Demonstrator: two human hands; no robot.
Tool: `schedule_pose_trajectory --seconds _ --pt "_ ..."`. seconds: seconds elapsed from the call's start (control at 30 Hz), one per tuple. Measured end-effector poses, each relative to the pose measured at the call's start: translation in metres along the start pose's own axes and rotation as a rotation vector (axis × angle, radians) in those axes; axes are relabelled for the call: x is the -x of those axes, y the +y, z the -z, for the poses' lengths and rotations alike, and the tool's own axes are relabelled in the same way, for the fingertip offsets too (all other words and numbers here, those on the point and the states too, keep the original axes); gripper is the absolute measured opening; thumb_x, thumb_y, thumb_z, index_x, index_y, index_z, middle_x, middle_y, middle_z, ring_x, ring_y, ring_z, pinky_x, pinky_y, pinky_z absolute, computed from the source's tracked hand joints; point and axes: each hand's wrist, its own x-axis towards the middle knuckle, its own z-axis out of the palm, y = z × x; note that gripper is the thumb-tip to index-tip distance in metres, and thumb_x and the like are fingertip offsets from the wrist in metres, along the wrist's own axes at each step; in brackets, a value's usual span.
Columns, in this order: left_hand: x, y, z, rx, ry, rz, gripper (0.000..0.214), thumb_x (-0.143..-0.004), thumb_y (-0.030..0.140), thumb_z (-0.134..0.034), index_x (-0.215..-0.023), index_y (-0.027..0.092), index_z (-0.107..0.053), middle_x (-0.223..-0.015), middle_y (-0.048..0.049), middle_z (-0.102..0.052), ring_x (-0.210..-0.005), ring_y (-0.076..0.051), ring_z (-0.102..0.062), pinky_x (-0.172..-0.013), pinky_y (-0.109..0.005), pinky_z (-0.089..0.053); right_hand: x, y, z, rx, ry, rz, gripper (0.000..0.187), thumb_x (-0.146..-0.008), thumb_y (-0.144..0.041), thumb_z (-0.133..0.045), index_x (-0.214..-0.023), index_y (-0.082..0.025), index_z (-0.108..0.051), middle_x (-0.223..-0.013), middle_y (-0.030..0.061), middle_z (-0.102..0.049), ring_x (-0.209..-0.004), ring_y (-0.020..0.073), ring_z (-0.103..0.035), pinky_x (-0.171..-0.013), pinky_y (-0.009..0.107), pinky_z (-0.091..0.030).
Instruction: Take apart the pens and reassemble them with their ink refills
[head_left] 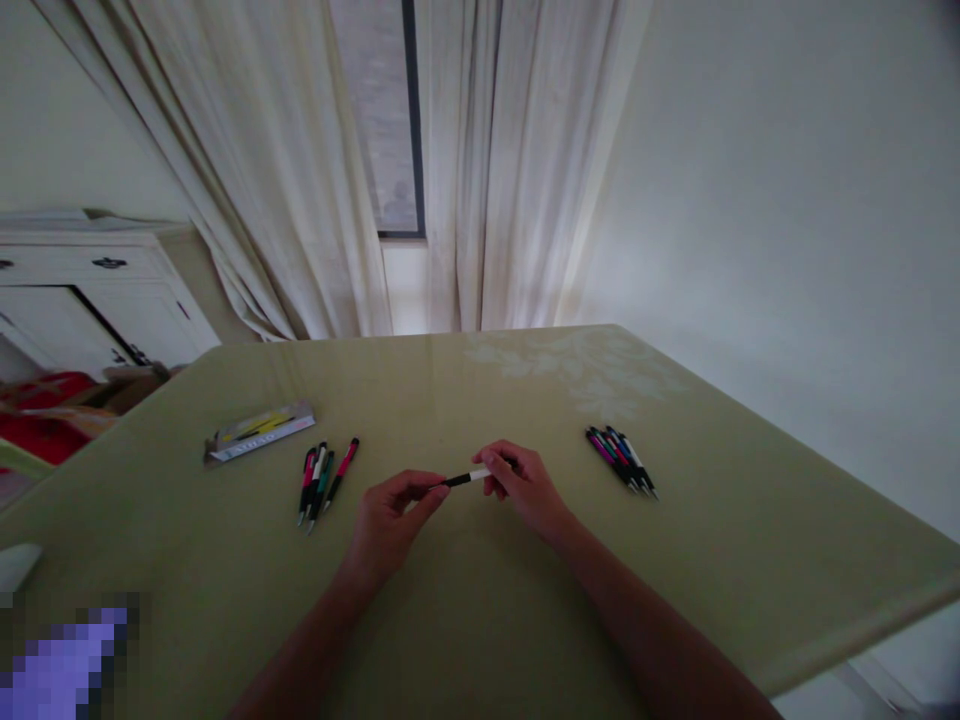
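Note:
Both my hands hold one pen (463,479) just above the middle of the green table (480,600). My left hand (391,520) pinches its black tip end. My right hand (523,485) is closed round the other, white end. To the left of my hands lie several loose pens (324,478) with red, green and white barrels. Another bunch of several pens (621,458) lies to the right, pink, blue and black.
A flat pen box (260,431) lies at the table's left, beyond the left pens. White curtains (480,170) hang past the far edge. A white cabinet (90,300) and red items (37,415) stand at the left.

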Motion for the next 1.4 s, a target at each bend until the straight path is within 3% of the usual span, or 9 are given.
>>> schedule_pose_trajectory --seconds 0.13,0.23,0.37,0.57,0.7,0.8,0.97,1.13,1.4 --pt "0.001 0.002 -0.002 0.003 0.018 0.006 0.016 -0.081 0.034 -0.08 -0.088 0.02 -0.08 -0.079 -0.0043 -0.08 -0.07 -0.017 -0.075 -0.065 -0.024 -0.06 0.004 0.003 -0.006 -0.131 -0.028 -0.025 0.047 -0.089 -0.05 -0.073 -0.121 -0.02 -0.057 -0.064 -0.0041 -0.065 -0.049 0.0108 -0.051 -0.048 0.022 -0.038" --pt "0.0 0.004 -0.004 -0.005 0.041 -0.004 0.017 -0.082 0.036 -0.079 -0.09 0.02 -0.08 -0.081 -0.0047 -0.081 -0.073 -0.018 -0.075 -0.067 -0.025 -0.061 0.003 0.004 -0.008 -0.239 0.065 -0.05 0.051 -0.086 -0.05 -0.077 -0.12 -0.023 -0.051 -0.067 -0.0018 -0.071 -0.048 0.0111 -0.052 -0.047 0.021 -0.036" --pt "0.001 0.005 -0.006 -0.053 0.061 -0.023 0.017 -0.083 0.036 -0.079 -0.09 0.02 -0.08 -0.084 -0.0051 -0.081 -0.074 -0.018 -0.075 -0.07 -0.027 -0.061 0.0 0.004 -0.006 -0.225 0.14 -0.023 0.049 -0.086 -0.054 -0.075 -0.117 -0.02 -0.058 -0.075 0.0036 -0.075 -0.049 0.0118 -0.054 -0.047 0.023 -0.038" --pt "0.005 0.007 -0.01 -0.046 -0.007 -0.029 0.016 -0.086 0.034 -0.077 -0.092 0.02 -0.08 -0.086 -0.0052 -0.082 -0.076 -0.02 -0.076 -0.072 -0.029 -0.061 0.016 0.007 -0.024 0.11 0.001 0.08 0.047 -0.099 -0.052 -0.059 -0.13 -0.017 -0.067 -0.069 0.0008 -0.068 -0.06 0.0152 -0.057 -0.058 0.028 -0.045" --pt "0.005 0.007 -0.007 -0.005 0.052 -0.036 0.017 -0.086 0.034 -0.077 -0.095 0.019 -0.078 -0.085 -0.0048 -0.081 -0.076 -0.019 -0.076 -0.072 -0.028 -0.061 0.019 0.008 -0.035 -0.061 0.009 0.053 0.053 -0.097 -0.052 -0.063 -0.139 -0.02 -0.061 -0.084 0.004 -0.073 -0.063 0.0148 -0.06 -0.057 0.027 -0.045" --pt "0.001 0.004 -0.001 -0.042 0.11 -0.059 0.017 -0.085 0.033 -0.077 -0.094 0.019 -0.077 -0.084 -0.0048 -0.08 -0.075 -0.019 -0.076 -0.07 -0.027 -0.061 0.01 0.004 -0.023 -0.337 0.101 0.028 0.049 -0.095 -0.055 -0.064 -0.129 -0.019 -0.067 -0.089 0.007 -0.075 -0.061 0.0139 -0.06 -0.053 0.025 -0.041" --pt "-0.002 0.002 0.002 -0.045 0.087 -0.082 0.015 -0.084 0.031 -0.078 -0.093 0.019 -0.078 -0.083 -0.0045 -0.079 -0.075 -0.018 -0.074 -0.071 -0.026 -0.06 0.004 -0.003 -0.007 -0.665 -0.038 -0.158 0.046 -0.095 -0.061 -0.06 -0.106 -0.018 -0.074 -0.069 0.0027 -0.067 -0.054 0.0127 -0.053 -0.055 0.025 -0.042" --pt "0.001 0.003 0.001 -0.056 0.068 -0.086 0.014 -0.085 0.03 -0.078 -0.093 0.019 -0.079 -0.085 -0.005 -0.078 -0.078 -0.018 -0.074 -0.073 -0.027 -0.06 0.008 0.0 -0.012 -0.728 -0.032 -0.169 0.033 -0.091 -0.055 -0.063 -0.097 -0.024 -0.07 -0.068 0.0004 -0.058 -0.059 0.0165 -0.052 -0.06 0.03 -0.045" --pt "-0.001 0.001 0.002 -0.059 0.078 -0.075 0.016 -0.084 0.033 -0.078 -0.092 0.019 -0.08 -0.086 -0.0058 -0.08 -0.078 -0.019 -0.074 -0.072 -0.028 -0.06 0.009 -0.001 -0.011 -0.713 -0.017 -0.145 0.033 -0.091 -0.055 -0.06 -0.098 -0.023 -0.069 -0.067 0.0005 -0.055 -0.06 0.0178 -0.051 -0.061 0.032 -0.045"
